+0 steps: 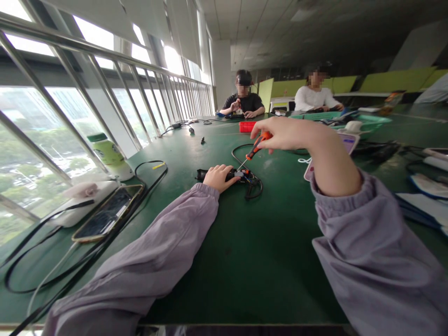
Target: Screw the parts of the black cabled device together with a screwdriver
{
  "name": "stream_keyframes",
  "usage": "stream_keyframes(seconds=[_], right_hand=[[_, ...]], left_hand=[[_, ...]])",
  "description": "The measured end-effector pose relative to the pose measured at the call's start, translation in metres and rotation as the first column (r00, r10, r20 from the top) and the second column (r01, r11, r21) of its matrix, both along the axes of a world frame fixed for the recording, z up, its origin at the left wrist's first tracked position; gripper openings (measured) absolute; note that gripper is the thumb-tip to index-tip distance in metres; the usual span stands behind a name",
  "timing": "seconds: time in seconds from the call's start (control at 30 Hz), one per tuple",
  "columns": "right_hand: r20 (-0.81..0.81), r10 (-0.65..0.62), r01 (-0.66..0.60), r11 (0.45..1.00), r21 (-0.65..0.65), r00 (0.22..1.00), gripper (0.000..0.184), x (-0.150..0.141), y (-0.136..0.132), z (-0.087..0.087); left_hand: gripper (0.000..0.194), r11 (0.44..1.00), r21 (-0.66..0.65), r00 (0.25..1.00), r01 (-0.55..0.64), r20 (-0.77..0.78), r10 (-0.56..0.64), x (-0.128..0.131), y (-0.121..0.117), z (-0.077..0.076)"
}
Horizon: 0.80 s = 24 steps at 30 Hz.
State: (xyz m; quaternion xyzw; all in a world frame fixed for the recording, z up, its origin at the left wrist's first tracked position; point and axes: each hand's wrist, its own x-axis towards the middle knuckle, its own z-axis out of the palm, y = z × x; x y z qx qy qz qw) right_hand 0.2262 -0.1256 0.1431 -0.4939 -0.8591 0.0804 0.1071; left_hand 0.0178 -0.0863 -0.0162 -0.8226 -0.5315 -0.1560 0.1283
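My left hand (219,178) is closed over a black, tube-shaped device (201,175), pressing it to the green table (231,261). Wires and a grey and orange part show at the device's right end, where a black cable (257,190) loops out. In my right hand (283,133) is an orange and black screwdriver (254,148), gripped by its handle from above. The shaft slants down to the left, its tip at the grey part beside my left thumb. Whether the tip sits in a screw is too small to make out.
To the left lie a phone (109,214), a white case (87,200), black cables and a green-capped bottle (111,156). A red box (247,127) and a green basket (376,122) stand farther back. Two people sit across the table. A metal railing (105,51) runs along the left.
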Motion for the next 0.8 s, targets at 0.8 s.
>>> stream_keyframes(seconds=[0.8], right_hand=[[0.039,-0.059,0.059,0.998,-0.010,0.998,0.041,-0.015,-0.011,-0.001]], left_hand=[[0.049,0.999,0.018,1.000,0.029,-0.007,-0.029,0.001,-0.003,0.001]])
